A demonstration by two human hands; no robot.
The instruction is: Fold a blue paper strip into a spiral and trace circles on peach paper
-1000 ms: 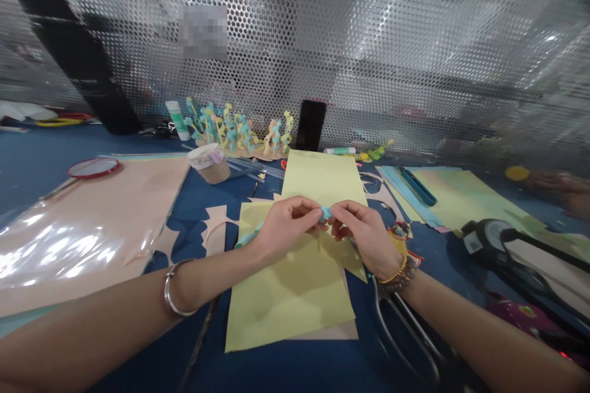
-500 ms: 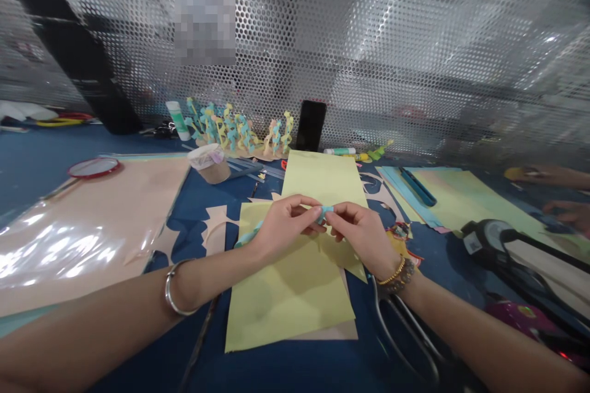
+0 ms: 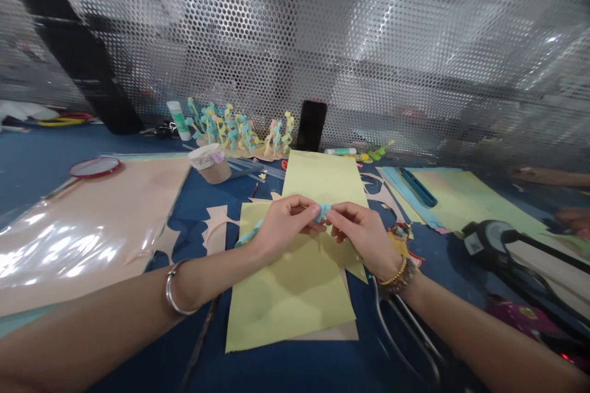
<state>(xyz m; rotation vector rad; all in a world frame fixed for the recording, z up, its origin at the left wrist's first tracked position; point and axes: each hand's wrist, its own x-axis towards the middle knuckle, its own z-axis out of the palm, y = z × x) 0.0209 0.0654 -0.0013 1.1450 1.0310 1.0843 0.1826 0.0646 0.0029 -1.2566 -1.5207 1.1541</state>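
Observation:
A small light blue paper piece (image 3: 323,211) is pinched between my two hands above the yellow sheets (image 3: 290,301). My left hand (image 3: 292,221) holds its left side with thumb and fingers. On the right side, the fingertips of my right hand (image 3: 362,230) are closed on the same piece. A longer light blue strip (image 3: 249,234) shows partly behind my left wrist. Under the lower yellow sheet, a pinkish sheet (image 3: 322,330) sticks out. Silver-handled scissors (image 3: 408,331) lie beside my right forearm.
Curled paper plants (image 3: 235,129), a glue stick (image 3: 178,120) and a phone (image 3: 312,125) stand at the back. A paper cup (image 3: 209,163) is left of centre. Plastic-covered sheets (image 3: 101,227) lie left; coloured paper (image 3: 474,196), a black tool (image 3: 488,242) and another person's hands (image 3: 576,219) are right.
The blue piece has shifted slightly between my fingertips, and more of it shows. My hands have barely moved. At the far right, the other person's hands have moved a little to the right.

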